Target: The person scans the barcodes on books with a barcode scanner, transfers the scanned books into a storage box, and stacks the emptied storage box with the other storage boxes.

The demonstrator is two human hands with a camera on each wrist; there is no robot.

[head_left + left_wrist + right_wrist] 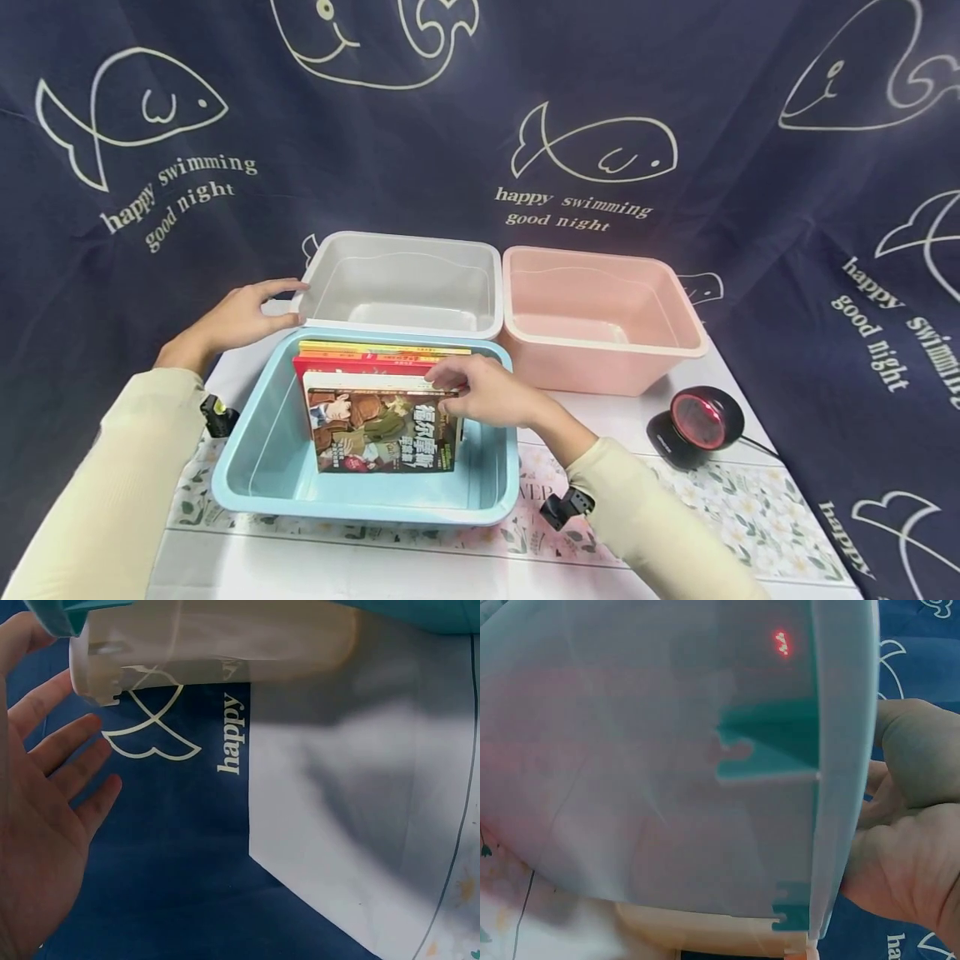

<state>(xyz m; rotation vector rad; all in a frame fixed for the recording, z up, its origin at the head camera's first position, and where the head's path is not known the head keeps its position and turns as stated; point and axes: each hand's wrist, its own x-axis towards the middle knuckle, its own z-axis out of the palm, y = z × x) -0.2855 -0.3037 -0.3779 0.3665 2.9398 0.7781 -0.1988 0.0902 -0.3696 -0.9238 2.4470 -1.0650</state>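
Several books stand upright in the blue plastic bin (247, 492), the front book (375, 433) with an illustrated brown cover and large white characters. Behind it is a red book (318, 364), and further back come yellow-edged ones. My right hand (487, 392) pinches the front book at its top right corner, thumb on the cover and fingers over the top edge. In the right wrist view the bin's rim hides those fingertips. Fingers extended, my left hand (243, 317) has its fingertips at the left rim of the grey bin (401, 250); its palm (37, 847) holds nothing.
A pink bin (600, 367) stands right of the grey one, behind the blue bin. A black scanner-like device (693, 425) with a red-lit face and a cable sits on the right of the table (360, 567). Dark blue fish-print cloth (420, 167) hangs behind.
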